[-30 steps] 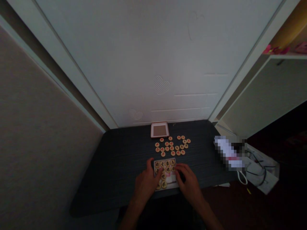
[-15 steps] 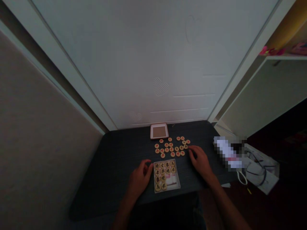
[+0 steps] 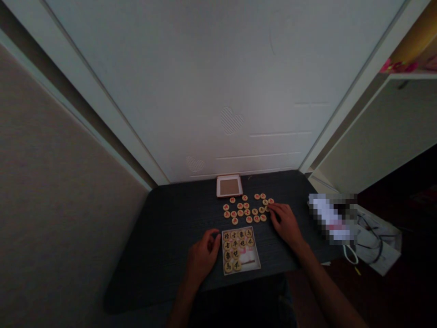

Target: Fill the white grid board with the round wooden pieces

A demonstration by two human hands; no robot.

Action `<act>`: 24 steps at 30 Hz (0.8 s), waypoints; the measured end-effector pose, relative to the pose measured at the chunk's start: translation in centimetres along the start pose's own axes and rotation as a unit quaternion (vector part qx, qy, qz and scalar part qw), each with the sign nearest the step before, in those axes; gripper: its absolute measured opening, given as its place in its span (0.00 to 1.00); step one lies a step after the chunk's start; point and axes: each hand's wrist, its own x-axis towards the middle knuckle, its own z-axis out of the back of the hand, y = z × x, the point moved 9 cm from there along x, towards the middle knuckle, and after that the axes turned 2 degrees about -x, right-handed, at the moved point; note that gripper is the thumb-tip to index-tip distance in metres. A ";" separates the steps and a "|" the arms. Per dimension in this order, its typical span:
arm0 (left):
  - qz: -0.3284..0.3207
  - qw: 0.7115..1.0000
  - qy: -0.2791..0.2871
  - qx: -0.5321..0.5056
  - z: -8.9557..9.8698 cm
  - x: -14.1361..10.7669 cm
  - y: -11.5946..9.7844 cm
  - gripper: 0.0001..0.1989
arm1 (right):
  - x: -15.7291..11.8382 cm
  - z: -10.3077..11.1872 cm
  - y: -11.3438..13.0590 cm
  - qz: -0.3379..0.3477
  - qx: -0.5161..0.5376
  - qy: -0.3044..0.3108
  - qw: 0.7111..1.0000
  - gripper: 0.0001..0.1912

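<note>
A shallow white box (image 3: 258, 265) near the table's front edge holds several round wooden pieces with black characters; its lower right part shows a pink and white bottom. Beside its left wall rests my left hand (image 3: 204, 253), fingers curled but apart, holding nothing. Loose round pieces (image 3: 240, 212), most with red characters and some with black, lie scattered beyond the box. My right hand (image 3: 286, 223) is at the right end of this group, its fingertips on a black-marked piece (image 3: 267, 208) that they partly cover.
A white-rimmed lid (image 3: 229, 186) with a brown inside lies at the back, against the white panel. Off the dark table's (image 3: 164, 237) right side are a blurred pale object (image 3: 329, 218) and a white bag (image 3: 382, 246) with dark cords.
My right hand has moved slightly forward onto a black-marked piece at the right of the group. The whole view has shifted a little. My left hand stays beside the box.
</note>
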 end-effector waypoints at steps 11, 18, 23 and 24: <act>-0.003 1.000 0.000 0.004 -0.1 -0.1 0.0 0.15 | -0.5 -0.2 -0.9 -0.029 -0.004 0.000 1.000 0.11; -0.005 1.000 -0.010 0.006 0.0 -0.1 -0.1 0.16 | -1.5 0.7 -1.1 -0.037 0.001 0.029 0.999 0.10; -0.006 1.000 -0.006 0.009 -0.1 -0.1 -0.1 0.16 | -1.8 0.9 -1.4 -0.056 0.016 0.035 0.998 0.13; -0.007 1.000 -0.008 0.008 0.0 -0.1 -0.2 0.16 | -1.7 0.7 -1.4 -0.059 0.020 0.035 0.997 0.13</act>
